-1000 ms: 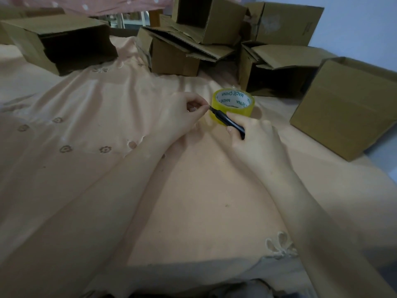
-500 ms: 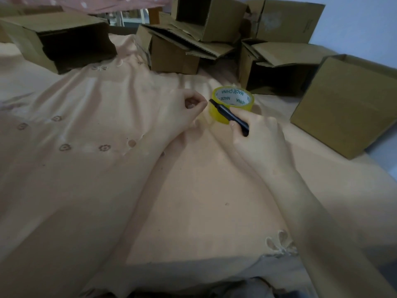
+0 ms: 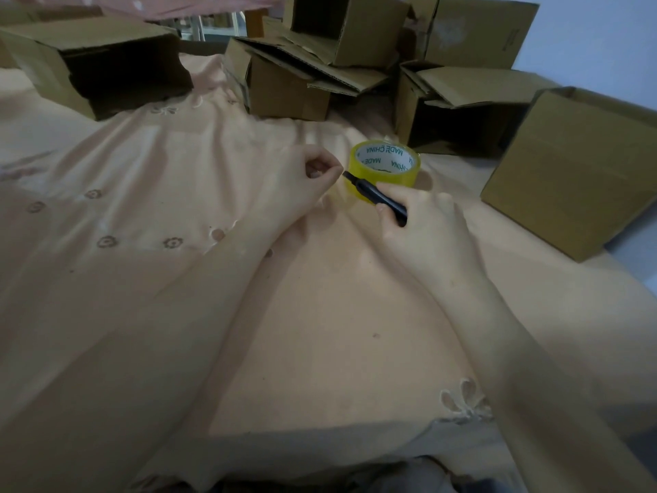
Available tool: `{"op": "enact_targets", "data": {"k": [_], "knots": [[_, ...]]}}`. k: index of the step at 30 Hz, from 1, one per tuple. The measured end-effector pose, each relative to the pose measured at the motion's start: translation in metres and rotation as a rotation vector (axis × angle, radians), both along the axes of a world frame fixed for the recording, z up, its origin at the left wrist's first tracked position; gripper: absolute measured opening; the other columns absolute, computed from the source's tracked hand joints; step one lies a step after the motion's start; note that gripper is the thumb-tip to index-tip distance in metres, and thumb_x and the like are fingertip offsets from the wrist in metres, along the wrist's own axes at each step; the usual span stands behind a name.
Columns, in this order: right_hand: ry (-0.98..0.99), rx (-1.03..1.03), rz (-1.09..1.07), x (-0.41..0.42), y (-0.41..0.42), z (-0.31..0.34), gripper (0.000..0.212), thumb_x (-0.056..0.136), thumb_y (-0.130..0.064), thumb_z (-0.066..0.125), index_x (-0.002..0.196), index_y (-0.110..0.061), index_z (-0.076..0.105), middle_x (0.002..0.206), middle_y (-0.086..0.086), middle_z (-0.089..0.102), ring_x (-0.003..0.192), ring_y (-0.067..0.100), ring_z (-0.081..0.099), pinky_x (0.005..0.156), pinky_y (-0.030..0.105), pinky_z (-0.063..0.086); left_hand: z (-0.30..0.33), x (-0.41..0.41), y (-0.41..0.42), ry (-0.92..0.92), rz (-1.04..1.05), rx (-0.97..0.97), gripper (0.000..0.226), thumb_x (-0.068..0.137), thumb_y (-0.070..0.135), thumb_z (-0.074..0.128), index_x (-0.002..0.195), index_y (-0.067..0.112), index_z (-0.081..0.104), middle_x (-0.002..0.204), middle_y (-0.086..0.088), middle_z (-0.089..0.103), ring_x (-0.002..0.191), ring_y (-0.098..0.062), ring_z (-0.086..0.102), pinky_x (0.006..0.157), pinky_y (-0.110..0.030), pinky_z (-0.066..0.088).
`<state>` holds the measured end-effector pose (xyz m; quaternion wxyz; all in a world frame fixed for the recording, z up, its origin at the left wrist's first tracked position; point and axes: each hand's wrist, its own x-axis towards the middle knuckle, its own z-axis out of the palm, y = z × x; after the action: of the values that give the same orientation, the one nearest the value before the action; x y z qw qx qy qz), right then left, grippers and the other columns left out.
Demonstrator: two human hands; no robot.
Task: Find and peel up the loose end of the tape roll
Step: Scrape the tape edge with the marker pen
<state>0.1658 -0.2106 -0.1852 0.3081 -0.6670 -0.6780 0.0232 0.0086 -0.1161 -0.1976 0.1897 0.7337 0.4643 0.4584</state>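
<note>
A yellow tape roll (image 3: 385, 169) with a white core printed "MADE CHINA" lies flat on the peach cloth (image 3: 320, 332), in front of the boxes. My left hand (image 3: 305, 188) has its fingers curled, and thumb and forefinger pinch together right at the roll's left side, on what looks like a thin clear strip of tape. My right hand (image 3: 428, 231) grips a black cutter (image 3: 378, 198). The cutter's tip points at the roll's near-left side, just beside my left fingertips. The cutter and my right fingers hide the roll's near wall.
Several open cardboard boxes ring the far side: one at the back left (image 3: 96, 62), a stack in the middle (image 3: 295, 90), one behind the roll (image 3: 458, 108) and a big one at the right (image 3: 576, 172). The cloth is wrinkled and has embroidered flowers.
Both hands stay at the roll. The cutter's tip has crept slightly left towards my left fingertips; the roll has not moved.
</note>
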Motion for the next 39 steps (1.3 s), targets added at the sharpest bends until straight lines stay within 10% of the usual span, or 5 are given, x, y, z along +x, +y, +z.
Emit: {"op": "enact_targets", "data": {"k": [39], "knots": [[-0.049,0.020,0.000,0.0002,-0.0016,0.0006,0.028,0.087,-0.027,0.049,0.110,-0.026,0.063,0.090,0.011,0.066,0.086,0.036,0.057,0.069,0.039,0.051,-0.0014,-0.0018,0.0042,-0.048,0.041,0.029,0.008,0.084,0.017,0.065,0.087,0.015,0.072,0.074,0.009,0.064,0.064,0.006,0.055,0.063,-0.008,0.043]]}}
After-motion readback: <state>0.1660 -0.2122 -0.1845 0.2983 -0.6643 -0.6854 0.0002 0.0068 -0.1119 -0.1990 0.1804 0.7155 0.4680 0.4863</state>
